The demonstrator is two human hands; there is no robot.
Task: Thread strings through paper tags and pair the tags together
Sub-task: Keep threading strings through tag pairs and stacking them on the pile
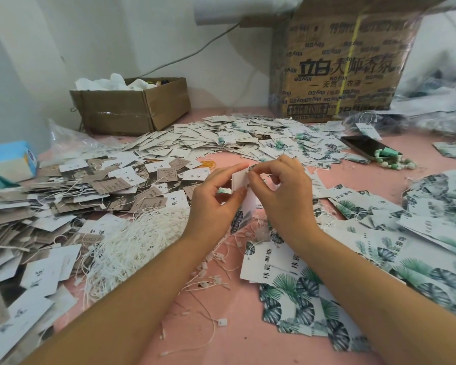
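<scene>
Pink table [237, 327], left grip [213, 197] and right grip [283, 192] both pinching one white tag [239, 178] between them

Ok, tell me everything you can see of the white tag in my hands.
The white tag is a rectangular paper card, plain on the side facing the camera, with a hint of green leaf print at its top. It is held roughly upright above the pink table. The left hand pinches its left side between thumb and forefinger; the right hand pinches its top right corner. No string through it shows.
</scene>
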